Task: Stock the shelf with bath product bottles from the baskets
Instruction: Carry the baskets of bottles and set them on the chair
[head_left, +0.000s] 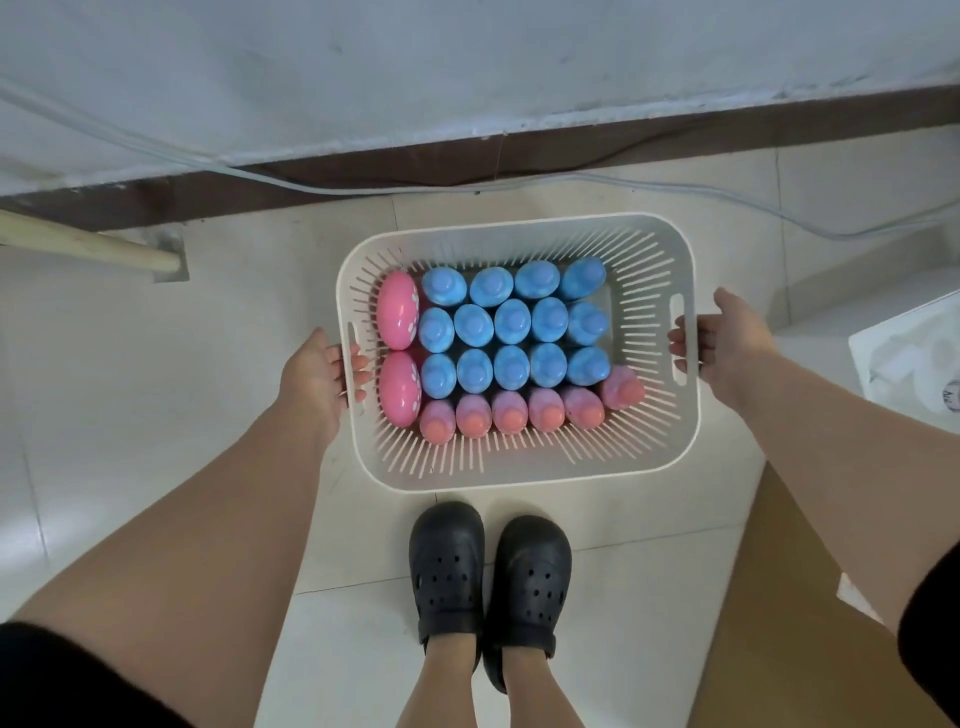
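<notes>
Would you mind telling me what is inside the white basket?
The white basket holds upright blue-capped bottles, a row of pink bottles and two pink oval containers. Their bodies, labels and the basket floor are hidden.

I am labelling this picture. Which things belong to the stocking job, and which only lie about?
Job: white slotted plastic basket; blue-capped bottles; pink-capped bottles; two pink oval containers.
Lying about: black perforated clogs; grey cable; wooden pole.
</notes>
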